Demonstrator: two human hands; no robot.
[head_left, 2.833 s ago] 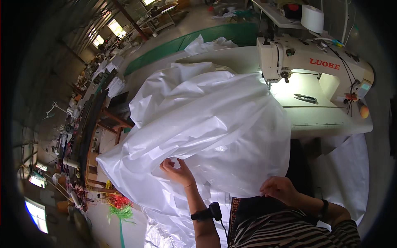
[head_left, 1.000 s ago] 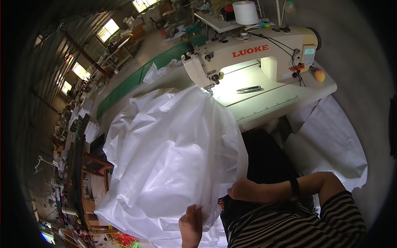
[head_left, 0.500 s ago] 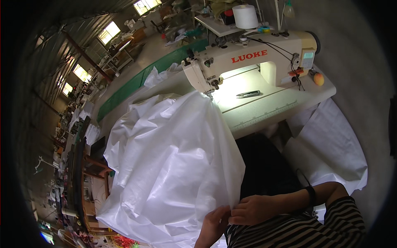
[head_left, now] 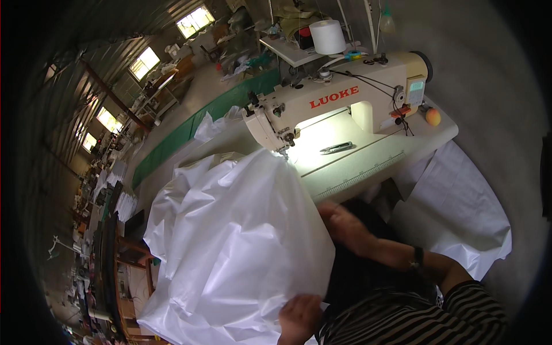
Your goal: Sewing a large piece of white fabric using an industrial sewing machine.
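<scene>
A large, glossy white sheet (head_left: 230, 241) hangs in folds from the sewing machine (head_left: 333, 103), its top gathered under the needle area. My left hand (head_left: 300, 317) is closed on the sheet's lower right edge, with the fingers curled. Further up that same edge is my right hand (head_left: 347, 227), blurred by motion. Its fingertips lie against or close beside the sheet, and their grip cannot be made out. Thread snips (head_left: 337, 148) lie on the lit machine bed, under the arm.
A white thread cone (head_left: 328, 37) stands behind the machine. A yellow-red fruit (head_left: 433, 117) rests at the right end of the table (head_left: 368, 164). More white material (head_left: 454, 201) hangs at the right. A green strip (head_left: 172, 135) runs behind the table.
My right hand has left my left hand and moved up along the sheet's edge. My left hand stays low on the sheet. The view has shifted slightly.
</scene>
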